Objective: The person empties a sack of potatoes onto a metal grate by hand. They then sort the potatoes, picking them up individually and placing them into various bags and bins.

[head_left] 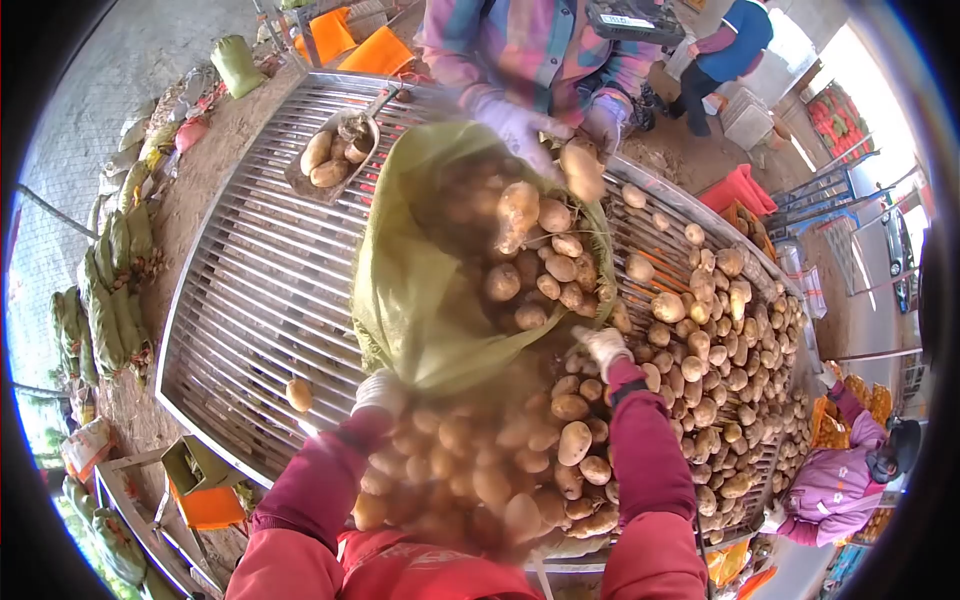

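A green woven sack (400,290) lies tipped over the slatted metal table (270,240), its mouth facing right and toward me. Potatoes (560,268) fill the opening, and a blurred heap of them lies between my forearms. My left hand (382,392), in a pale glove, is closed on the sack's near left edge. At the lower right rim of the mouth, my right hand (604,348), also gloved, is closed on the sack. Across the table a co-worker's gloved hands (560,135) are at the sack's far rim, beside a large potato.
Many loose potatoes (725,350) cover the table's right side. A scoop holding potatoes (335,155) rests at the back left. Another person (835,480) stands at the lower right, and one in blue (725,50) is farther back. Full green sacks (110,300) line the left ground.
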### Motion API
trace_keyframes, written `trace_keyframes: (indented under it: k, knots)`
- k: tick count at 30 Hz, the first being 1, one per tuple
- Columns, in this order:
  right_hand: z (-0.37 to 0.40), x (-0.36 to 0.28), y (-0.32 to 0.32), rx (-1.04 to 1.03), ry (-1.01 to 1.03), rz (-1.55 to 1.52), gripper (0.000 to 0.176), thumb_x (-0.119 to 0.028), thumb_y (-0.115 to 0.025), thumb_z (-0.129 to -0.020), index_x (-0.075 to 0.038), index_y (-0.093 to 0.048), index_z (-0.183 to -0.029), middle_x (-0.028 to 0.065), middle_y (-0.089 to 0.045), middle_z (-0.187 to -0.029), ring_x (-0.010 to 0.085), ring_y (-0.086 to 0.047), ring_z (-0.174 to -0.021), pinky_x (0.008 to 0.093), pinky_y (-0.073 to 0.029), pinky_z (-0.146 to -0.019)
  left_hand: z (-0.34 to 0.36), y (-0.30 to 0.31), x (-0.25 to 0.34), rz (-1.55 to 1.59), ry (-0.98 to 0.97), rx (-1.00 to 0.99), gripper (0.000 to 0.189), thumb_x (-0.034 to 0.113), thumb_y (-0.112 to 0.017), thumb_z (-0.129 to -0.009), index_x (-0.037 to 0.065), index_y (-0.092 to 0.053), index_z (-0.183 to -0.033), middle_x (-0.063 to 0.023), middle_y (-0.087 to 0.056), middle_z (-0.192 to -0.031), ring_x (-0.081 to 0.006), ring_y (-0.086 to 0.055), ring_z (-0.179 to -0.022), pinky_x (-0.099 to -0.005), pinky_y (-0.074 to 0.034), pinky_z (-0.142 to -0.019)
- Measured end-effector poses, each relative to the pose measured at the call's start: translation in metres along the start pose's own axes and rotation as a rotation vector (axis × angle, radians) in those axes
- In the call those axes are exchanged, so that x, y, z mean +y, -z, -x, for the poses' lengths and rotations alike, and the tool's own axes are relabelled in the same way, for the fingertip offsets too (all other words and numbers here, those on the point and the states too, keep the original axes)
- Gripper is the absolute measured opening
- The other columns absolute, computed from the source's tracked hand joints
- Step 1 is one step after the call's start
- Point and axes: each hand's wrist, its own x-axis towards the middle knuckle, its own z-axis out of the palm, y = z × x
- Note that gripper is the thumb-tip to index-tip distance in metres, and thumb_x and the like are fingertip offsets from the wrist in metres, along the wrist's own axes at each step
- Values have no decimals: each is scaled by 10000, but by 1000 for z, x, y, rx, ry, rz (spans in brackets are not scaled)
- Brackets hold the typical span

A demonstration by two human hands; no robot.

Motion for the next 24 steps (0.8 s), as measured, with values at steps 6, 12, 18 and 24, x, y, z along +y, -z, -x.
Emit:
trace_keyframes:
  k: [6, 12, 18, 24]
  knots:
    - [-54, 39, -14, 87, 852, 1951, 165, -102, -627, -815, -124, -786, -855, 92, -755, -897, 272, -728, -800, 393, -575, -688, 11, 15, 12, -84, -194, 35, 288, 286, -716, -782, 24, -750, -898, -215, -717, -938, -356, -707, -908, -426, -565, -783]
    - [-90, 62, 12, 125, 1081, 1916, 168, -154, -626, -838, -188, -787, -870, 34, -758, -882, 226, -724, -781, 401, -550, -632, 15, 37, 25, 87, 98, -8, 362, 344, -720, -804, 24, -745, -972, -211, -726, -960, -347, -712, -941, -427, -575, -811]
    - [79, -55, -3, 549, 1070, 1560, 178, -126, -562, -886, -96, -734, -849, 91, -730, -822, 225, -684, -714, 408, -512, -608, 33, 43, 24, 50, -148, 50, 334, 366, -660, -857, 77, -753, -996, -208, -722, -925, -367, -703, -912, -451, -557, -796]
    - [132, -95, -33, -24, 780, -101, 187, -95, -668, -879, -29, -722, -1046, 66, -726, -893, 152, -672, -771, 271, -530, -718, 25, 22, -3, 121, -259, 29, 334, 295, -590, -896, 34, -724, -1056, -239, -701, -1000, -378, -685, -940, -453, -531, -822]
